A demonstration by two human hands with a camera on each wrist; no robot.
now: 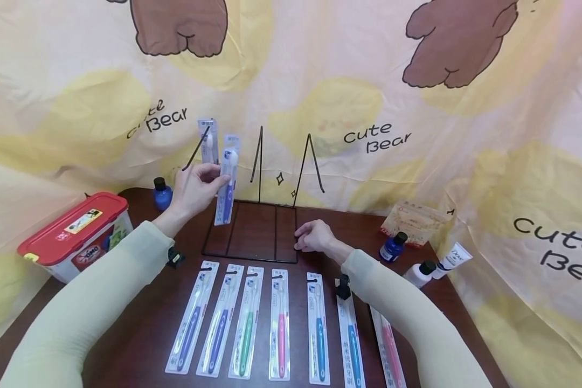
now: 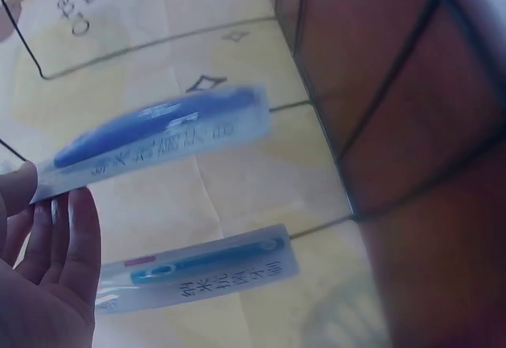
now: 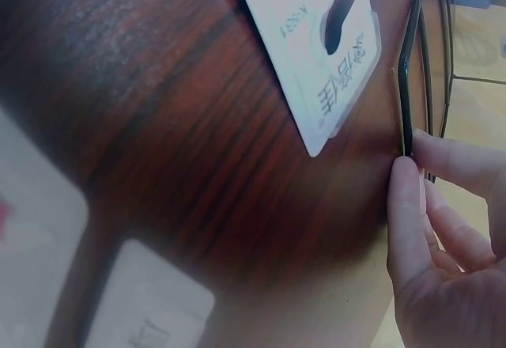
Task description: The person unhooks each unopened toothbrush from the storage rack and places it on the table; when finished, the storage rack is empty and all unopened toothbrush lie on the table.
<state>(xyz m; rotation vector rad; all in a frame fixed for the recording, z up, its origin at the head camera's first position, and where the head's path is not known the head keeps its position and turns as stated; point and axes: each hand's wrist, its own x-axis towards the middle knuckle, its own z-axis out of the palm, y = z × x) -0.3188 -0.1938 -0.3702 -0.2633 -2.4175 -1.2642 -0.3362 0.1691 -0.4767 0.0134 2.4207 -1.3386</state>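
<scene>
My left hand (image 1: 194, 189) pinches a packaged toothbrush (image 1: 227, 188) with a blue-purple handle, held upright in front of the black wire rack (image 1: 260, 183). Just behind it, another packaged toothbrush (image 1: 208, 143) hangs at the rack's left hook; its handle shows teal in the left wrist view. At the right side of the rack's base, my right hand (image 1: 316, 237) grips the wire between thumb and fingers, seen closely on the bent wire (image 3: 405, 87) in the right wrist view. Several packaged toothbrushes (image 1: 281, 323) lie in a row before the rack, with purple, green, pink and blue handles.
A white tub with a red lid (image 1: 75, 226) and a blue bottle (image 1: 162, 196) stand at left. On the right are another blue bottle (image 1: 392, 248), a white bottle (image 1: 417, 275), a white tube (image 1: 453, 258) and a patterned box (image 1: 412, 220). A bear-print cloth (image 1: 291, 64) hangs behind.
</scene>
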